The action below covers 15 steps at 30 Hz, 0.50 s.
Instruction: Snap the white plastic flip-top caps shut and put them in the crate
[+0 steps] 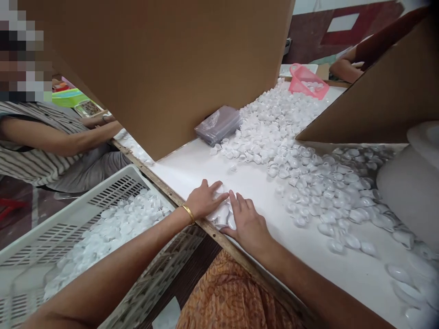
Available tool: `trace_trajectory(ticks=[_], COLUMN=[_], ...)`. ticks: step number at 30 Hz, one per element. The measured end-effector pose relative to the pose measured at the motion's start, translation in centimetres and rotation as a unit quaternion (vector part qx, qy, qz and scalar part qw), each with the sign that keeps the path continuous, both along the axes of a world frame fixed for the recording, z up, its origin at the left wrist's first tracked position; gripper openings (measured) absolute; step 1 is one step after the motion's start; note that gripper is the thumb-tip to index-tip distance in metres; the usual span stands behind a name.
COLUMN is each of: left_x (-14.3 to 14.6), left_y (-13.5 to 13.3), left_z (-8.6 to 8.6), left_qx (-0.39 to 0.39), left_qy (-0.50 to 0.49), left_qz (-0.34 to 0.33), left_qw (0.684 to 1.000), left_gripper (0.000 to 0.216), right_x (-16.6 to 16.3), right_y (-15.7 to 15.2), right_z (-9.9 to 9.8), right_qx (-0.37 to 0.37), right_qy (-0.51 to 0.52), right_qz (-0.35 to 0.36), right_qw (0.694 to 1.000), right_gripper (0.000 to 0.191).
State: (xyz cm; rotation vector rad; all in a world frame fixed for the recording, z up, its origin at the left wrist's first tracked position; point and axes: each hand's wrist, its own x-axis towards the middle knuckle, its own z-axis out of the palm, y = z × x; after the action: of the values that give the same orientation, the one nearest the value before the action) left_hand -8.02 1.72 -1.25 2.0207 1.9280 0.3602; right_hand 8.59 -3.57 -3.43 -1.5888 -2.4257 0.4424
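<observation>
My left hand (pixel 205 199) and my right hand (pixel 247 222) lie side by side at the near edge of a white table (pixel 192 169). Between them they cup a small heap of white plastic caps (pixel 223 213), fingers curved round it. A gold bangle circles my left wrist. A wide spread of the same white caps (pixel 302 160) covers the table beyond my hands. Below the table edge on the left stands a white slotted crate (pixel 113 187) partly filled with caps.
A tall cardboard sheet (pixel 164 68) stands at the back, with a clear plastic bag (pixel 218 124) at its foot. Another cardboard panel (pixel 377 100) leans at right. A pink basket (pixel 306 81) sits far back. A person in a striped shirt (pixel 30 146) sits left; another person's arm (pixel 346 68) is at far right.
</observation>
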Motion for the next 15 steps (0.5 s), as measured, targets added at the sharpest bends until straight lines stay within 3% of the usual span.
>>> trace_trajectory(ticks=[3, 7, 10, 15], left_x=[0.7, 0.9, 1.3, 1.6], left_y=[-0.2, 0.4, 1.3, 2.8], left_z=[-0.3, -0.6, -1.1, -1.5], left_qx=[-0.027, -0.053, -0.069, -0.068], left_qy=[0.001, -0.107, -0.238, -0.34], left_qz=[-0.009, 0.058, 0.109, 0.178], left_qw=[1.0, 0.991, 0.963, 0.921], left_gripper=[0.046, 0.038, 0.03, 0.025], right_x=[-1.1, -1.4, -1.3, -2.4], right_y=[0.9, 2.5, 3.8, 6.1], right_z=[-0.2, -0.7, -1.0, 0.4], right_qx=[0.0, 0.0, -0.009, -0.02], right_qy=[0.017, 0.062, 0.1, 0.066], right_qz=[-0.018, -0.011, -0.002, -0.031], right_qw=[1.0, 0.998, 0.995, 0.997], right_gripper=[0.08, 0.072, 0.069, 0.072])
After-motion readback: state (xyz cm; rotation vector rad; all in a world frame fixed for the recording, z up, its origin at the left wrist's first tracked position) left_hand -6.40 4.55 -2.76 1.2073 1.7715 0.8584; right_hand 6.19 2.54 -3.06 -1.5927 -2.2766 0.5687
